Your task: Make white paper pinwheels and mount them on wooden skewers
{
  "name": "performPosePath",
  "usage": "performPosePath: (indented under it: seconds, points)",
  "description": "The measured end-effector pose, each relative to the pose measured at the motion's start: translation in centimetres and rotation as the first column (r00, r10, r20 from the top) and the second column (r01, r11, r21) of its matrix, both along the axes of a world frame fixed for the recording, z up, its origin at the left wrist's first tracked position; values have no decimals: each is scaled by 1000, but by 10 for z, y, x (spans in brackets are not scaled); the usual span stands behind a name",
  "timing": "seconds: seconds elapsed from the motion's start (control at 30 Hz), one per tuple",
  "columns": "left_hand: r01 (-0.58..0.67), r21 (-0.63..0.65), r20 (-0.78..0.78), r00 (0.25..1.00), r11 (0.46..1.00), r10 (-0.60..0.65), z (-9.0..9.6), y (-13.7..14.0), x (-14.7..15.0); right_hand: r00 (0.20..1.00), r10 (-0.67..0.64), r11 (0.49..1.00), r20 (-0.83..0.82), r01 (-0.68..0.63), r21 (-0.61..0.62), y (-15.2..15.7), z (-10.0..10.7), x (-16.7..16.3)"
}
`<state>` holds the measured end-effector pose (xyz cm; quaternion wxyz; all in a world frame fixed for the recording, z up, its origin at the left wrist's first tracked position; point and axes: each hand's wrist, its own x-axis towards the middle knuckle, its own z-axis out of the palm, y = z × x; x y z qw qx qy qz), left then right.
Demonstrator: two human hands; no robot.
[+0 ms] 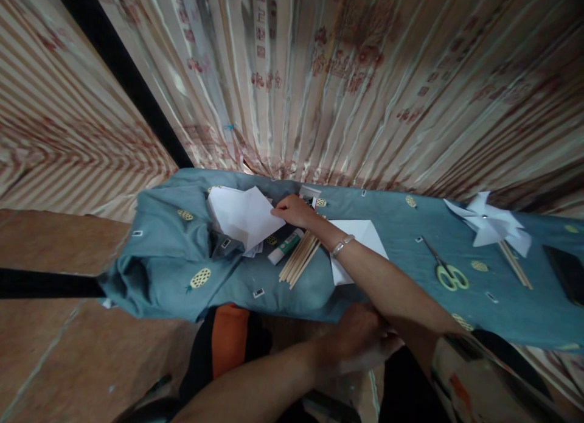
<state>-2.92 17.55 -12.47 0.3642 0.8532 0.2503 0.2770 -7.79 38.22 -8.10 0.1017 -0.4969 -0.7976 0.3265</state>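
Note:
My right hand (294,210) reaches leftward across the table and pinches the right corner of a white square sheet of paper (255,219). More white paper (223,207) lies beneath and beside that sheet. Just below the hand are a glue stick (285,246) with a green label and a bundle of wooden sticks (298,258). Under my right forearm rests another piece of white paper (353,246), partly covered by the arm. My left hand (360,338) is curled closed below the right forearm, at the table's near edge; whatever it holds, if anything, is hidden.
On the blue-green cloth (396,228) to the right lie scissors (447,271) with green handles, a white paper pinwheel (488,222) with sticks, and a dark phone-like object (566,271). A small box (310,195) sits behind my right hand. Patterned curtains (292,76) hang behind the table.

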Motion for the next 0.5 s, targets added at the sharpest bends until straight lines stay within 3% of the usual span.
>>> performPosePath:
  seconds: [0.1,0.27,0.5]
  points:
    - [21,-86,3,1000,996,-21,5,0,-3,1000,5,1000,9,-6,15,-1,1,3]
    - [41,-110,-15,999,993,-43,7,0,-4,1000,2,1000,-18,-2,-7,0,-1,6]
    - [-27,-147,93,995,989,41,9,3,-6,988,-104,988,-111,90,-126,6,-15,6]
